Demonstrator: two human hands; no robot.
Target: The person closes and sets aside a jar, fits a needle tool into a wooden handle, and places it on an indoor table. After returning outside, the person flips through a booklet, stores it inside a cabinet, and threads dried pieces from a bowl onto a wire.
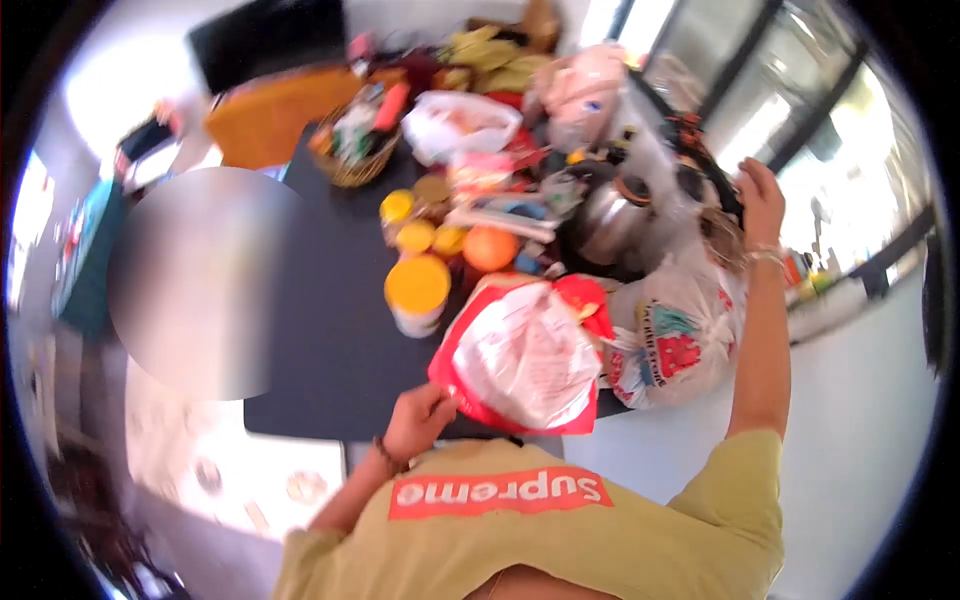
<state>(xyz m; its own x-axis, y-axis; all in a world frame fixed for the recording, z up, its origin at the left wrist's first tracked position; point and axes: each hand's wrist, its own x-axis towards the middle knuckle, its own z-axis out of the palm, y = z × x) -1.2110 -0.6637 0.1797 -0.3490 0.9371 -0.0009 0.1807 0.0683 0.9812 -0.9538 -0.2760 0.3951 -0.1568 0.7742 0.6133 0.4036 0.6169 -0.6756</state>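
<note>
Left side of the tabletop: the dark, flat tabletop (325, 290) shows a broad open stretch, with its left and near edges in sight, so you have sideways room here.
Far edge: a brown woven basket (356, 172) of mixed goods limits your reach.
Left grip: your left hand (418, 420) meets the bag's near-left corner, fingers curled; you cannot tell whether they pinch it.
Yellow-lidded round jar: this jar (417, 292) stands loose, just beyond that hand.
Red-and-white plastic bag: your bag (525, 355) lies at the near edge, seemingly not lifted; handling looks partway along.
Knotted white printed plastic bag: this full sack (678, 340) sits just right of it, seemingly tied already.
Right grip: your right hand (762, 205) is raised beside the window frames, fingers bent; you cannot tell what it holds.
</note>
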